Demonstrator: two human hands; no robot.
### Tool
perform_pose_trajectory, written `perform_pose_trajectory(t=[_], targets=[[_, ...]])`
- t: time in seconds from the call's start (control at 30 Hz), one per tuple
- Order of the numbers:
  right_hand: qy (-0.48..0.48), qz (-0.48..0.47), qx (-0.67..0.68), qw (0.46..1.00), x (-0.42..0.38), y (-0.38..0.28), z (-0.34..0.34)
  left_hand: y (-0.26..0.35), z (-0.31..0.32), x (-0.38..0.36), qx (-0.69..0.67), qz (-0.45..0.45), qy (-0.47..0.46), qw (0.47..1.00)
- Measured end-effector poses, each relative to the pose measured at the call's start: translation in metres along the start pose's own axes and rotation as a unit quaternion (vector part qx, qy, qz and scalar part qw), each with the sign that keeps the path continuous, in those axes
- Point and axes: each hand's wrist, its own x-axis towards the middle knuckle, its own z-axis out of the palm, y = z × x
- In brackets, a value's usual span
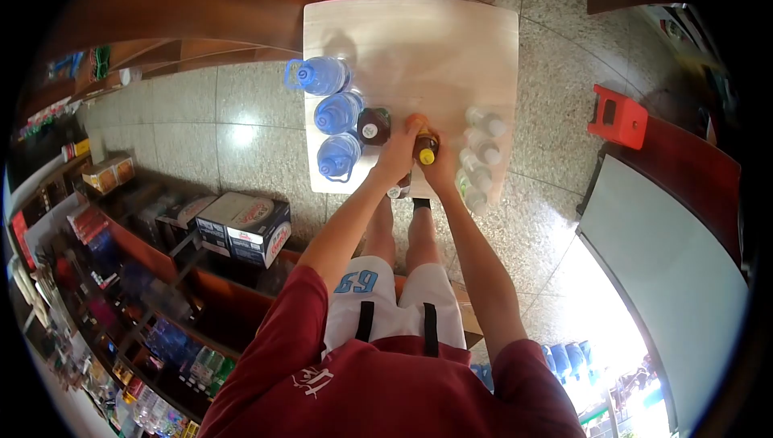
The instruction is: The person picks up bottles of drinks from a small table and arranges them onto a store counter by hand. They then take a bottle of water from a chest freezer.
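Both my hands are closed around a dark bottle with a yellow cap (pixel 427 150) near the middle of the pale table (pixel 419 35). My left hand (pixel 398 150) grips its left side and my right hand (pixel 438 167) its right. An orange patch shows at its far end, partly behind my fingers. Left of my left hand stands a dark bottle with a whitish cap (pixel 374 126). Another dark bottle (pixel 399 190) is mostly covered by my left wrist. Three large blue-tinted water jugs (pixel 338 112) line the left edge. Several clear bottles (pixel 483 150) form a row on the right.
A red plastic stool (pixel 618 117) is on the floor to the right. A boxed carton (pixel 244 227) sits at the lower left, beside crowded shelves (pixel 153 293). A grey-white panel (pixel 652 269) stands at the right, near a bright doorway.
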Motion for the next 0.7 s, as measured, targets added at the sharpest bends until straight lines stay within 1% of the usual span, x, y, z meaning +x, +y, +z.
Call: perform_pose_trajectory(t=[0.03,0.07,0.13,0.17,0.23,0.27,0.3,0.37,0.4,0.47,0.53,0.63,0.67,0.7], targets=[[0.011,0.028,-0.003,1.000,-0.001,-0.003,0.002,-0.002,-0.001,0.002,-0.009,0.020,-0.008,1.000],[0.024,0.011,0.015,1.000,-0.004,-0.005,0.002,-0.004,-0.002,0.003,-0.025,0.049,0.006,0.998],[0.049,-0.025,0.047,0.997,-0.016,-0.033,-0.006,0.011,-0.016,-0.010,-0.059,0.108,0.035,0.992],[0.054,-0.015,0.062,0.996,-0.023,-0.049,-0.013,0.032,-0.036,-0.022,-0.102,0.101,0.015,0.990],[0.031,0.032,0.093,0.995,-0.041,-0.091,-0.034,0.069,-0.076,-0.043,-0.093,0.066,-0.062,0.992],[0.019,0.055,0.109,0.992,-0.050,-0.110,-0.044,0.078,-0.087,-0.055,-0.087,0.048,-0.098,0.990],[0.028,0.001,0.093,0.995,-0.058,-0.121,-0.052,0.080,-0.093,-0.067,-0.096,0.083,-0.084,0.988],[-0.016,-0.016,0.109,0.994,-0.076,-0.141,-0.074,0.085,-0.108,-0.092,-0.109,0.154,-0.051,0.981],[-0.038,-0.030,0.117,0.992,-0.083,-0.153,-0.085,0.097,-0.127,-0.103,-0.142,0.128,-0.119,0.974],[-0.076,-0.033,0.194,0.978,-0.100,-0.185,-0.109,0.127,-0.154,-0.130,-0.103,0.195,-0.120,0.968],[-0.110,-0.044,0.249,0.961,-0.117,-0.225,-0.129,0.148,-0.162,-0.161,-0.179,0.212,-0.118,0.954],[-0.146,-0.070,0.314,0.936,-0.149,-0.272,-0.147,0.171,-0.165,-0.202,-0.237,0.299,-0.077,0.921],[-0.154,-0.080,0.344,0.923,-0.160,-0.280,-0.145,0.182,-0.163,-0.213,-0.283,0.322,-0.066,0.901],[-0.131,-0.125,0.339,0.923,-0.168,-0.298,-0.143,0.201,-0.165,-0.226,-0.318,0.316,-0.049,0.893]])
